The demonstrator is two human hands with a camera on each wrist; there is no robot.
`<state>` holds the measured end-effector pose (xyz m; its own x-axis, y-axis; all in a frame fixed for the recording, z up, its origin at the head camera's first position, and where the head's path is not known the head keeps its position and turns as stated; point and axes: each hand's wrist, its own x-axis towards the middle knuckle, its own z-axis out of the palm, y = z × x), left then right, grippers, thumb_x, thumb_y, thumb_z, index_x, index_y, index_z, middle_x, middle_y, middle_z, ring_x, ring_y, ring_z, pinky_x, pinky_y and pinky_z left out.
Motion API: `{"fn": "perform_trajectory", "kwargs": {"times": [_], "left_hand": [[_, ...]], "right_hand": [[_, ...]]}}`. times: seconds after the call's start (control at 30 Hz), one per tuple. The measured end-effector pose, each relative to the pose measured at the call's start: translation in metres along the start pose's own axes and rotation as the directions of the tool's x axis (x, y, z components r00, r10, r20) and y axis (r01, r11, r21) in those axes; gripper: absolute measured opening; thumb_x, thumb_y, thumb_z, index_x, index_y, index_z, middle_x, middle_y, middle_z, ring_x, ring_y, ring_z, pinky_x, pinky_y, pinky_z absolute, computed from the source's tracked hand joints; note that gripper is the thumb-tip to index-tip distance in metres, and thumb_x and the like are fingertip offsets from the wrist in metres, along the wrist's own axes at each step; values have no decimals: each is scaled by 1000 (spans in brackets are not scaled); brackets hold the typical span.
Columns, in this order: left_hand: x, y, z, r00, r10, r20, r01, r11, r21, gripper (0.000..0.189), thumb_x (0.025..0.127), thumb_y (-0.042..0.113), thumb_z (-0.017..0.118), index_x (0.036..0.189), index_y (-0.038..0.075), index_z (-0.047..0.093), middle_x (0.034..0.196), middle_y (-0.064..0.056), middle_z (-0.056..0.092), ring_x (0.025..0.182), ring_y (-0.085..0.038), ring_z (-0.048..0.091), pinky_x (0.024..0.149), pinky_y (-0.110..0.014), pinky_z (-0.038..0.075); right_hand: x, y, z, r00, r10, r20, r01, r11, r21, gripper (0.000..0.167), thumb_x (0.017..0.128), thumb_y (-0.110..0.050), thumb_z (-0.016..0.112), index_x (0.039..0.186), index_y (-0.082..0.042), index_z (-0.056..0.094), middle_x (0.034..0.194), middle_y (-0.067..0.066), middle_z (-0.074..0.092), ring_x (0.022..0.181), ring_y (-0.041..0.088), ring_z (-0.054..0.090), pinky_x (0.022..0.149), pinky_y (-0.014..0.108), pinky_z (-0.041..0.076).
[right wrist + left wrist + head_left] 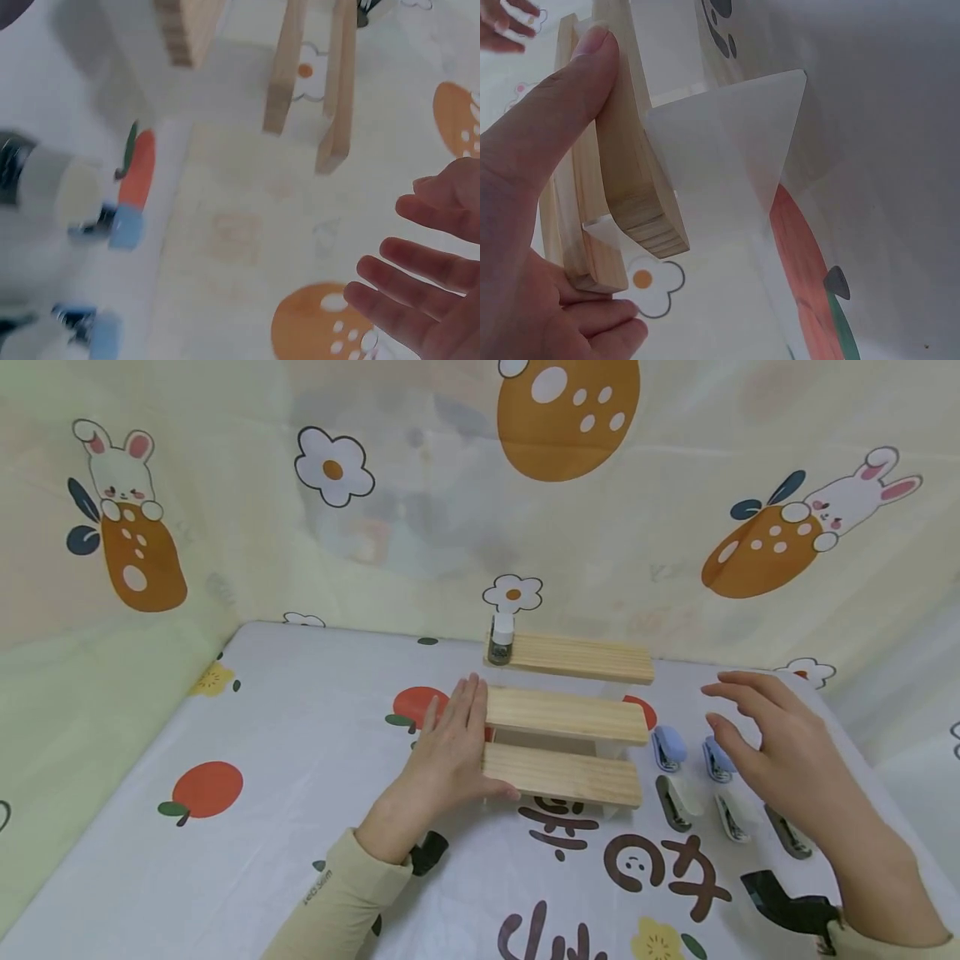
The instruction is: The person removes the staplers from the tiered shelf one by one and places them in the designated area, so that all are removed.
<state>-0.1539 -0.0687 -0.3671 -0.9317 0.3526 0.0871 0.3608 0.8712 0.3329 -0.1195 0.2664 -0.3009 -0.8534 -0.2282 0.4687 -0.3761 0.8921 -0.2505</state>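
A stepped display rack with three light wood boards [566,714] on translucent supports [720,142] stands at the table's middle. At its left end my left hand [446,752] holds the rack; the thumb [562,97] lies on the front board, the other fingers reach along the board ends behind it. On the top board's left end stands a small white-capped bottle [501,639]. My right hand [787,756] hovers at the right with loosely bent fingers and nothing in them. Near it lie two blue staplers [669,747] and several pale grey staplers [677,803].
The table wears a white printed cloth [300,835] with fruit and lettering. A cream patterned curtain [420,543] hangs behind the rack and along both sides. Black straps [787,902] sit on both wrists.
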Motion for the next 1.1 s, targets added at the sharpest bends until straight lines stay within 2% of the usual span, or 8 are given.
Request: {"fn": "perform_trajectory", "kwargs": {"times": [0.07, 0.17, 0.3, 0.43, 0.57, 0.67, 0.87, 1.1], "left_hand": [[0, 0, 0, 1000, 4, -6, -4, 1000, -1, 144, 58, 63, 88, 158, 0, 6, 167, -15, 9, 156, -28, 9, 125, -53, 10], [0, 1, -1, 1000, 2, -7, -2, 1000, -2, 145, 58, 63, 88, 158, 0, 5, 168, -14, 8, 156, -27, 9, 125, -53, 10], [0, 1, -1, 1000, 6, -12, -6, 1000, -1, 144, 57, 63, 88, 158, -1, 6, 167, -15, 9, 156, -28, 10, 125, -54, 11], [-1, 1, 0, 1000, 15, -19, -16, 1000, 0, 143, 58, 63, 88, 158, -2, 8, 167, -16, 11, 155, -29, 12, 124, -55, 12], [0, 1, 1, 1000, 12, -18, -12, 1000, -2, 144, 58, 63, 88, 158, -1, 7, 167, -15, 10, 155, -28, 11, 125, -54, 12], [0, 1, 1, 1000, 13, -19, -13, 1000, -1, 144, 58, 62, 88, 158, -1, 7, 167, -15, 10, 155, -28, 11, 125, -54, 12], [0, 2, 1, 1000, 16, -20, -16, 1000, 3, 143, 58, 62, 89, 158, -1, 8, 167, -16, 12, 155, -29, 12, 124, -54, 13], [-1, 1, 1, 999, 23, -26, -22, 1000, 16, 143, 58, 65, 87, 158, -1, 8, 167, -16, 12, 155, -29, 13, 124, -55, 14]], "right_hand": [[6, -8, 1, 1000, -11, -2, 11, 1000, 13, 33, 88, -1, 68, 122, -3, 65, 135, 20, 55, 108, 41, 58, 80, 53, 49], [14, -20, 4, 1000, -21, 0, 21, 999, 41, 34, 89, -2, 68, 122, -3, 65, 135, 19, 55, 106, 40, 59, 82, 24, 51], [23, -35, 9, 999, -48, -16, 49, 996, 68, 35, 88, -1, 69, 122, -2, 65, 133, 17, 57, 104, 36, 61, 80, -4, 29], [33, -46, 13, 993, -100, -57, 104, 991, 81, 36, 86, 1, 70, 122, -1, 65, 130, 16, 59, 100, 32, 62, 79, 2, 35], [42, -55, 16, 990, -122, -69, 128, 987, 93, 37, 87, 1, 69, 123, 0, 64, 130, 17, 59, 99, 33, 61, 79, 29, 52], [47, -61, 20, 991, -121, -47, 126, 986, 110, 37, 89, 0, 68, 125, 1, 62, 132, 18, 57, 100, 35, 61, 77, 49, 55], [58, -70, 28, 993, -117, 0, 116, 981, 153, 37, 90, -1, 67, 126, 2, 60, 132, 20, 55, 104, 40, 61, 84, 56, 55], [70, -83, 36, 989, -144, 21, 137, 970, 199, 35, 92, -2, 65, 126, 2, 60, 132, 19, 55, 112, 37, 59, 86, 53, 54]]}}
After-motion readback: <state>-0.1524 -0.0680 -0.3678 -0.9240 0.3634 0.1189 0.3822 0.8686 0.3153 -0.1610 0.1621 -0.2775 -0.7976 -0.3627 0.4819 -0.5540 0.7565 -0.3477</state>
